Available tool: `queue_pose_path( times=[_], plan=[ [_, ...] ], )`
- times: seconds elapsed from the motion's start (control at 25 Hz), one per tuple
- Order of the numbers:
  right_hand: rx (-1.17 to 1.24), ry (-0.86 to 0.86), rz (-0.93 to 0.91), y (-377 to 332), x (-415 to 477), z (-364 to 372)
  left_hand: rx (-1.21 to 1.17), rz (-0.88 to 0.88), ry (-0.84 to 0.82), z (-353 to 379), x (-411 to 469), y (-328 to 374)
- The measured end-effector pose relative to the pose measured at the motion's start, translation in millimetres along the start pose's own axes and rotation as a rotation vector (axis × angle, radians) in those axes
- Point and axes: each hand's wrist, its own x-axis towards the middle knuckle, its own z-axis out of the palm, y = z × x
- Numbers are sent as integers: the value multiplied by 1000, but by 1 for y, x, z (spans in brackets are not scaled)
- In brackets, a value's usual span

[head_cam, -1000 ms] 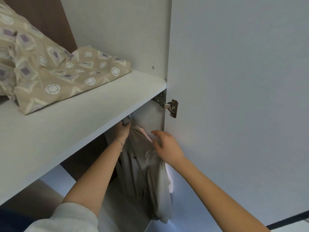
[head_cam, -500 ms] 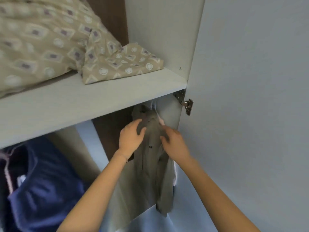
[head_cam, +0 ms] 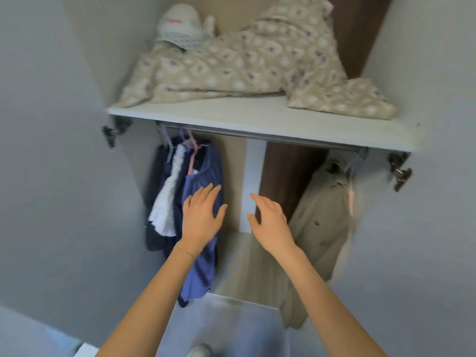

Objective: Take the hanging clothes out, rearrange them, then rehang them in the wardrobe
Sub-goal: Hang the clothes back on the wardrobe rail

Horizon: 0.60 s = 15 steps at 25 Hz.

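The open wardrobe has a metal rail (head_cam: 270,136) under its shelf. A beige jacket (head_cam: 319,228) hangs at the rail's right end. At the left end hang a blue striped garment (head_cam: 206,173), a white fluffy garment (head_cam: 168,197) and a dark navy garment (head_cam: 154,202) on hangers. My left hand (head_cam: 202,217) is open, fingers spread, in front of the blue striped garment. My right hand (head_cam: 270,222) is open with relaxed fingers in the gap between the two groups, holding nothing.
A patterned beige duvet (head_cam: 244,63) and a white soft item (head_cam: 180,24) lie on the shelf (head_cam: 257,117) above the rail. Both doors stand open, with hinges at the left (head_cam: 113,130) and the right (head_cam: 399,171). The rail's middle stretch is bare.
Both hands have let go of the beige jacket, which now hangs at the right. They have moved left toward the blue garments, and my view has pulled back and left.
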Motion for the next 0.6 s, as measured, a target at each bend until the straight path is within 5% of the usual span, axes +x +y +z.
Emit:
queue_pose_path(
  times=[0.6],
  plan=[
    [210, -53, -601, -307, -95, 83, 205, -226, 456, -274, -211, -134]
  ],
)
